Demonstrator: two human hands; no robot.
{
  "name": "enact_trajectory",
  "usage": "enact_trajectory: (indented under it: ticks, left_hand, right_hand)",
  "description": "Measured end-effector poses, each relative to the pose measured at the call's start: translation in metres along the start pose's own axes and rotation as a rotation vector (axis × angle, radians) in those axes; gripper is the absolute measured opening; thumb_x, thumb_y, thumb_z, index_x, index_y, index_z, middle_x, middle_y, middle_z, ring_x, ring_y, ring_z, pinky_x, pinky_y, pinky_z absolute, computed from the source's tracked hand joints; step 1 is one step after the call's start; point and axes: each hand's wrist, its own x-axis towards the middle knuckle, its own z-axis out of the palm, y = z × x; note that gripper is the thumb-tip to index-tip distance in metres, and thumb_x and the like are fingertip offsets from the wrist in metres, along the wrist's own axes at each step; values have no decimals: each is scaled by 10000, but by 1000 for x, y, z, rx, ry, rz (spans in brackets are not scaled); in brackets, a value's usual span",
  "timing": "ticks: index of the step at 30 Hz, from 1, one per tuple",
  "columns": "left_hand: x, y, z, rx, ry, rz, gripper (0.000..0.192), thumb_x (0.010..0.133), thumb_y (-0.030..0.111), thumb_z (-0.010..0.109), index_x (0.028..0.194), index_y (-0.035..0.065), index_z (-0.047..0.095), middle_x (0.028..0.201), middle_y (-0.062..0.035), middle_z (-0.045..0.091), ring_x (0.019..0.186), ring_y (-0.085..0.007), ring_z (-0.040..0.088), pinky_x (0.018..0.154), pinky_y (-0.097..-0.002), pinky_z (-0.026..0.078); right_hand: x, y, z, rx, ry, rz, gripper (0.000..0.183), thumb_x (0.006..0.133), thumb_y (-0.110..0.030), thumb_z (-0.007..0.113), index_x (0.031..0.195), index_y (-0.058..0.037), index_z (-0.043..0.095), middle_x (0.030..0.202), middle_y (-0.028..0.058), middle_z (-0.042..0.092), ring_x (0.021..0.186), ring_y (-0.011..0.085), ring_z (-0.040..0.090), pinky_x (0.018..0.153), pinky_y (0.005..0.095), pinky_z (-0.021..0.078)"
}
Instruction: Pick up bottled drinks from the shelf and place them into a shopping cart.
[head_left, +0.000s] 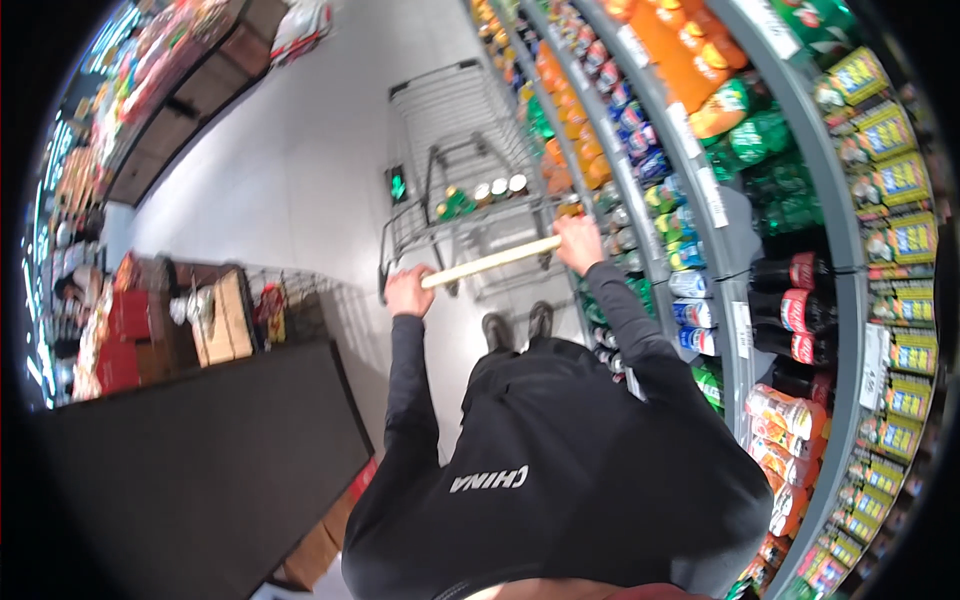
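Note:
My left hand (409, 291) is closed around the left end of the pale yellow handle bar (491, 262) of a metal wire shopping cart (469, 112). Near the bar's other end, my right hand (579, 244) grips it close to the shelves. Several small items stand in the cart's near part: green bottles with yellow tops (455, 204) and, to their right, containers with round white tops (500, 186). A dark panel with a green arrow (397, 184) is at the cart's left side. The front of the basket looks bare.
Shelves (694, 169) of soft drink bottles run close along the right, with cola bottles (796, 311) and orange drinks (667, 49). At left stand a large dark panel (210, 442), a wire basket holding boxes (221, 319) and a display stand (187, 97). Grey floor (300, 150) lies between.

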Motion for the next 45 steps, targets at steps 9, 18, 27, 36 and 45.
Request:
enact_trajectory:
  ticks: [9, 18, 27, 36, 45]
  left_hand:
    - [-11, -2, -11, 81, -42, 25, 163, 732, 170, 702, 859, 270, 725, 701, -66, 653, 724, -261, 642, 700, -390, 453]
    - [-12, 13, -19, 62, -29, 30, 141, 739, 163, 709, 846, 254, 726, 710, -45, 676, 737, -242, 648, 705, -382, 447]
    - [-2, 8, -19, 55, -13, 44, 143, 743, 153, 702, 841, 255, 725, 692, -53, 665, 736, -248, 645, 702, -387, 445]
    - [25, -5, -6, -3, 43, 108, 140, 743, 155, 663, 837, 238, 727, 717, -77, 659, 750, -279, 646, 723, -404, 463]
    - [10, -2, -3, 9, 43, 73, 133, 728, 158, 701, 838, 225, 734, 674, -61, 662, 725, -251, 649, 708, -393, 440]
  right_hand:
    - [-21, -16, -3, 91, 130, 2, 183, 652, -64, 698, 803, -121, 612, 814, 51, 585, 805, 250, 615, 753, 406, 426]
    - [-27, -11, -10, 59, 41, 11, 195, 710, -155, 724, 871, -111, 624, 858, 68, 596, 869, 251, 636, 815, 416, 437]
    - [-16, -12, -2, 48, 37, 41, 157, 723, -100, 665, 875, -113, 626, 864, 67, 607, 874, 258, 637, 822, 424, 425]
    - [2, -1, 7, 32, 130, 26, 181, 669, -81, 659, 838, -126, 615, 829, 61, 593, 862, 286, 596, 798, 448, 414]
    - [-6, -9, 0, 44, 191, 9, 185, 659, -34, 679, 814, -107, 612, 829, 63, 576, 857, 275, 561, 790, 415, 415]
